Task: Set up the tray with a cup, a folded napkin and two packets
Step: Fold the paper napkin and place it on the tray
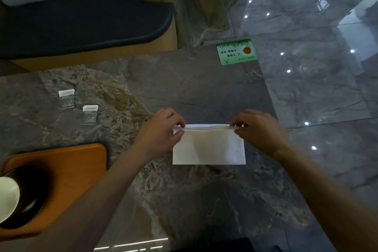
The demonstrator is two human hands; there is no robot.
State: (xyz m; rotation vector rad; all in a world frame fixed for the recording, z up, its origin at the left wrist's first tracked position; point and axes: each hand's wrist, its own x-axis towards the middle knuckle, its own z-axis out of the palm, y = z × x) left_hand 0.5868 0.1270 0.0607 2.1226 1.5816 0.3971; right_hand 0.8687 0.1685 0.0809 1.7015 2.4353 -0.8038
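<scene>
A white napkin (pixel 208 146) lies flat on the grey marble table (pixel 184 88), folded into a rectangle. My left hand (pixel 161 131) pinches its far left corner and my right hand (pixel 259 131) pinches its far right corner, lifting the far edge slightly. Two small green-and-white packets (pixel 66 99) (pixel 90 114) lie apart on the table to the left. An orange wooden tray (pixel 77 161) sits at the lower left, carrying a white cup (pixel 8 198) on a dark saucer (pixel 30 196), partly cut off by the frame edge.
A green printed card (pixel 237 51) lies at the table's far right corner. A dark blue bench seat (pixel 81 20) with pale cushions stands beyond the table. Glossy tiled floor (pixel 317 67) runs along the table's right edge.
</scene>
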